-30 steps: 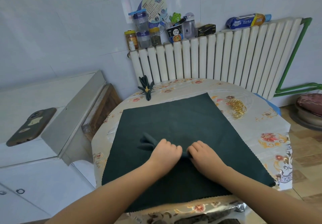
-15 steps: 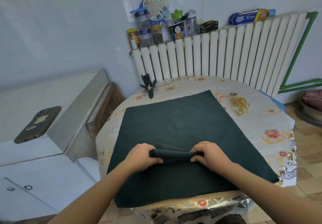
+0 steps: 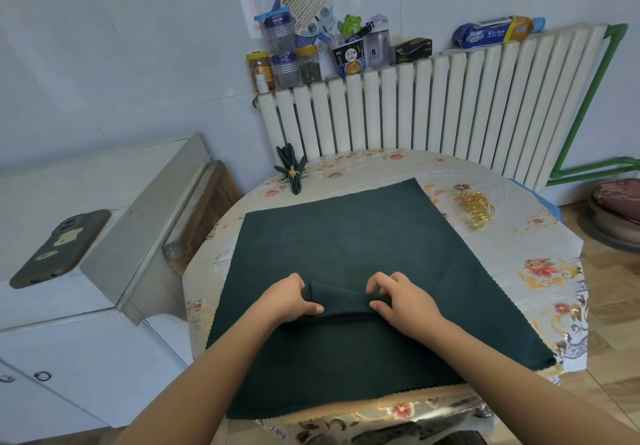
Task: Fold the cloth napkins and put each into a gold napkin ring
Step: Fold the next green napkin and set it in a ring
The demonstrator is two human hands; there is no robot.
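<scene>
Both hands have drawn closer along the folded napkin (image 3: 341, 301); left hand (image 3: 287, 301) and right hand (image 3: 398, 302) pinch its ends with curled fingers, mid-counter (image 3: 540, 247), atop one flat dark green cloth (image 3: 346, 236). One finished ringed napkin (image 3: 292, 172), one pile of gold rings (image 3: 478, 207).

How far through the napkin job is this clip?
Done: one ringed dark green napkin at the table's far edge. In hand: left hand and right hand grip a folded dark green cloth napkin. Left: ringing it from the gold napkin rings pile.
</scene>
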